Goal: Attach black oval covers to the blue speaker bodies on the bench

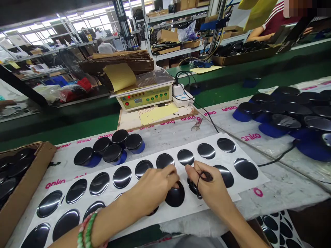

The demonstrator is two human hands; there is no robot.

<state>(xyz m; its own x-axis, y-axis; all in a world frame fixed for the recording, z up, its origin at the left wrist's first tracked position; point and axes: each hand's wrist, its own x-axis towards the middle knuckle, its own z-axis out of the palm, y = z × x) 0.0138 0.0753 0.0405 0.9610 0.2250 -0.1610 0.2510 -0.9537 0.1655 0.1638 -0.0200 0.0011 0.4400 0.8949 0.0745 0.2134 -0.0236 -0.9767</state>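
Note:
Below me a white sheet (207, 165) carries two rows of glossy black round stickers. My left hand (161, 186) has its fingers curled together, the tips at the upper edge of one black round sticker (176, 198); I cannot tell if that edge is lifted. A green and pink bead bracelet (88, 230) circles the left wrist. Close by on the right, my right hand (210, 184) pinches thumb and finger together. From it sticks a dark object with a thin black loop (205, 176), its kind unclear. Another sticker (192, 187) lies partly under these fingers.
Behind the sheet stand several black-topped blue round parts (112, 153), with more of them (287, 110) at the right. A cardboard box (33, 179) of black parts is at left. A control box (144, 96) with a cable stands behind. A person in maroon (274, 20) sits across.

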